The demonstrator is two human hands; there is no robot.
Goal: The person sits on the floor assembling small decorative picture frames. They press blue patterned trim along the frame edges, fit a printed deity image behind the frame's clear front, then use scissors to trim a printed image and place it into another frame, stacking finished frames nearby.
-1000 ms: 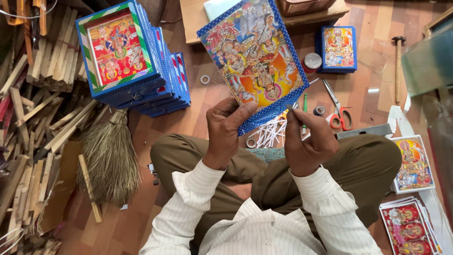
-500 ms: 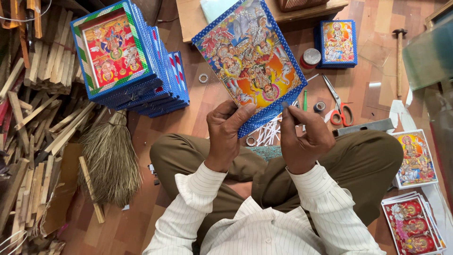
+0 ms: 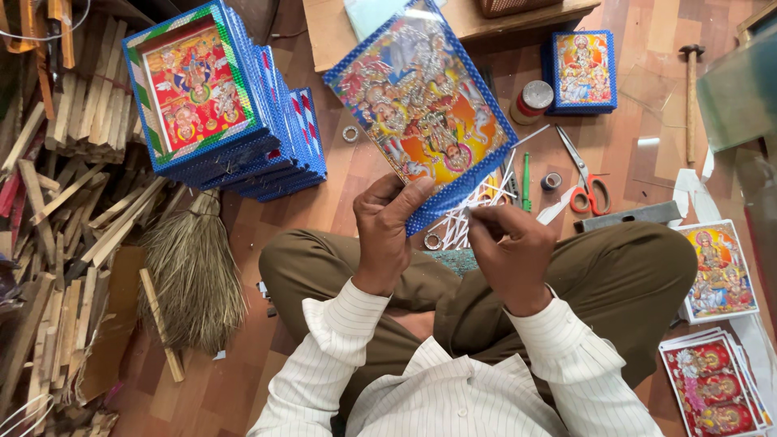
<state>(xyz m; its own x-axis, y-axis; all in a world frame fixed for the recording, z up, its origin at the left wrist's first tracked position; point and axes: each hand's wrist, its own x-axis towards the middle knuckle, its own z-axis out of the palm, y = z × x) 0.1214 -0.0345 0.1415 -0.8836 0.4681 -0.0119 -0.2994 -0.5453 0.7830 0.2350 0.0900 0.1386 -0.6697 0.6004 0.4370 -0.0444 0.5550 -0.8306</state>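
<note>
While person sits cross-legged on wooden floor [image 3: 267, 364], both forearms angle up from lap. Left hand [image 3: 387, 231] raised, fingers curled round lower-left edge of blue-bordered picture [image 3: 421, 109], thumb pressed on front. Right hand [image 3: 510, 251] beside it, fingertips bunched, pinching at picture's lower corner; what lies between them too small to tell. Picture held tilted above knees, clear of floor. Stack of framed pictures [image 3: 218, 101] toward floor's far left; broom [image 3: 190, 271] near left knee; red-handled scissors [image 3: 587, 182] beyond right hand.
</note>
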